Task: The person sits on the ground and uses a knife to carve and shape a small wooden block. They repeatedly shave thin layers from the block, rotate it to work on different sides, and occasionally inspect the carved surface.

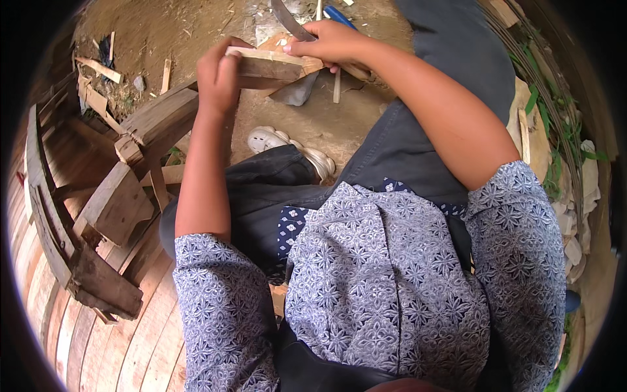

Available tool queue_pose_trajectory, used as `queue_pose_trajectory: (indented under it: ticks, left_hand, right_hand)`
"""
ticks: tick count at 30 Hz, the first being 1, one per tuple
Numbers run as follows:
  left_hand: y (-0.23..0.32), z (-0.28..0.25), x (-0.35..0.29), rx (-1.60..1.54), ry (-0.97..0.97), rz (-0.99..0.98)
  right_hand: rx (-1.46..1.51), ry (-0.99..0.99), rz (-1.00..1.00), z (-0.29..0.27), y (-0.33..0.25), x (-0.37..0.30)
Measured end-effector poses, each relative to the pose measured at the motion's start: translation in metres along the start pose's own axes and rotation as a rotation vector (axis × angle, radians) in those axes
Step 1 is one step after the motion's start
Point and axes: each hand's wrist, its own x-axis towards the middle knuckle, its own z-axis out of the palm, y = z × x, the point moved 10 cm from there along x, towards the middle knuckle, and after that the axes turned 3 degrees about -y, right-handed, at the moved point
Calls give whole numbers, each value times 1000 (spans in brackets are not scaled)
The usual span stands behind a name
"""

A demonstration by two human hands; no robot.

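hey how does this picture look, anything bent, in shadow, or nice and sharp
In the head view, the corners fall to black and the floorboards bow with the fisheye; in the head view, the wooden block has a bright upper face and a shaded near side; in the head view, the patterned shirt reads sharply.

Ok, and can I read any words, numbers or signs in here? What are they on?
None that can be read.
Shirt: a flower-like pattern, not letters.
Wood piece and curved blade: no writing that I can make out.
Blue thing by the right hand: too small to tell if it has marks.
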Motion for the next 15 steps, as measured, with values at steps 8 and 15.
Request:
queue_pose_trajectory:
  ticks: [8, 15]
  left_hand:
    - [-10, 21, 13, -723, -60, -79]
    - [-53, 47, 10, -810, 293, -423]
  right_hand:
    - [101, -144, -161, 0, -48, -47]
    - [182, -127, -118, 15, -45, -49]
